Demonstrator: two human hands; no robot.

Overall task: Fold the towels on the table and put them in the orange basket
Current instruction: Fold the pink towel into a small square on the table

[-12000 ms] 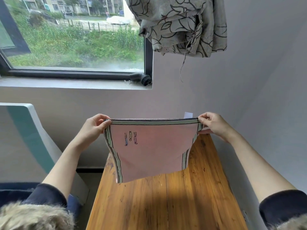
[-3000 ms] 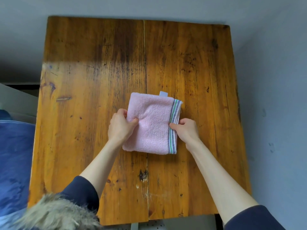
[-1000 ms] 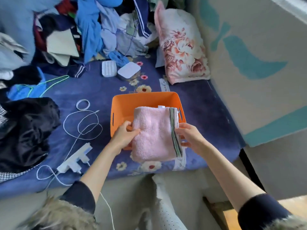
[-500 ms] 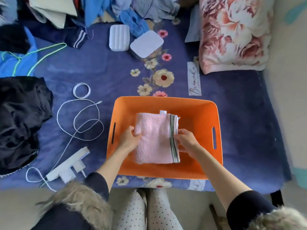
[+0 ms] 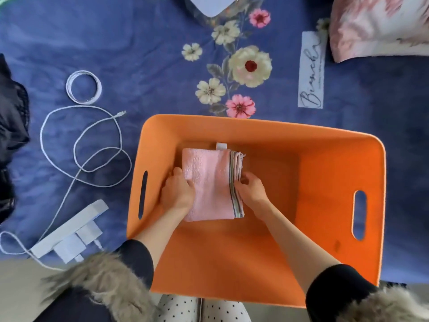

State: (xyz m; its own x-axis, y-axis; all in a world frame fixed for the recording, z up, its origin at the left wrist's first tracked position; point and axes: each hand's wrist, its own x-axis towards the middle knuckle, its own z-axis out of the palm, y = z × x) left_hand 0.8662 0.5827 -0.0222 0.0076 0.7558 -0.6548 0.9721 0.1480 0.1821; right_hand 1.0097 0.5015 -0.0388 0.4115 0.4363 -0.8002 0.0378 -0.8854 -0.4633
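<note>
A folded pink towel (image 5: 211, 182) with a striped border along its right edge and a white tag at the far end lies on the floor of the orange basket (image 5: 343, 173), toward its left side. My left hand (image 5: 177, 194) grips the towel's left edge, fingers curled over it. My right hand (image 5: 250, 191) pinches the striped right edge. Both forearms reach down into the basket from the near rim. The basket holds nothing else that I can see.
The basket sits on a blue floral bedspread (image 5: 139, 54). A white cable (image 5: 81, 145), a coiled cord (image 5: 83, 87) and a white power strip with plugs (image 5: 69, 231) lie to its left. Dark clothing (image 5: 11, 135) is at far left, a floral pillow (image 5: 380, 26) top right.
The folded towel has gone from the table to above the basket and down onto its floor. The view has closed in on the basket. Both hands still hold the towel's edges.
</note>
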